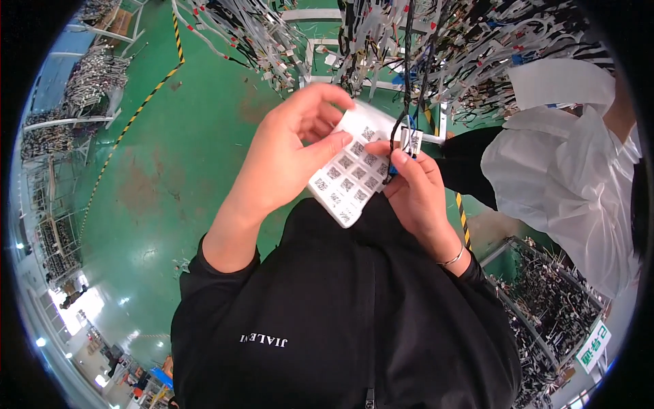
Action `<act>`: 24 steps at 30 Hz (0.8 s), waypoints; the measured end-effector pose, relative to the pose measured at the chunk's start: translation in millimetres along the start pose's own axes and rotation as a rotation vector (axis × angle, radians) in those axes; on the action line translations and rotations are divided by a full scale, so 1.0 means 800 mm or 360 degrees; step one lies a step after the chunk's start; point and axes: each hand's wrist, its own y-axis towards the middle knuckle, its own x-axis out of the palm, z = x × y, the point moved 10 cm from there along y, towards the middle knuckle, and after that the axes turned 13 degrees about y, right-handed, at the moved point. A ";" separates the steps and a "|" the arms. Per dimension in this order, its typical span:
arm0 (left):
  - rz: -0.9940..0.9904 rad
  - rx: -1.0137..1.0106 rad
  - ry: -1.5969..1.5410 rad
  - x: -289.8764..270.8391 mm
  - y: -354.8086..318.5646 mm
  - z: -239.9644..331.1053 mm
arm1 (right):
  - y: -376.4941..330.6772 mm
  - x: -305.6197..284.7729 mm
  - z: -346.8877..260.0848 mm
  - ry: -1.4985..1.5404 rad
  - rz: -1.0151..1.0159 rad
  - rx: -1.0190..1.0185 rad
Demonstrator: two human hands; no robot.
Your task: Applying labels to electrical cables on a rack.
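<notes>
In front of my chest is a white stack of label sheets (pixel 346 178) printed with rows of small black square codes, tilted. My left hand (pixel 286 146) is at its upper left, thumb on the printed face and other fingers curled by the top edge. My right hand (pixel 419 191) is closed at the sheet's right side, thumb and fingers pinching a black cable (pixel 393 143) that hangs from above. A small white label tag (pixel 411 140) and a bit of blue show on the cable, just above my right thumb. My right fingers partly hide the sheet's right edge.
Bundles of wire harnesses (pixel 470 48) hang from a white metal frame (pixel 313 15) ahead. A person in a white garment (pixel 545 177) stands close on the right. Below them is a wire-filled bin (pixel 545 293). Racks of harnesses (pixel 95 78) line the left; yellow-black tape (pixel 146 92) marks the green floor.
</notes>
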 end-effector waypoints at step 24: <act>0.0458 0.0295 0.0295 0.002 -0.023 -0.008 | -0.009 -0.028 -0.021 -0.0421 0.0194 -0.0265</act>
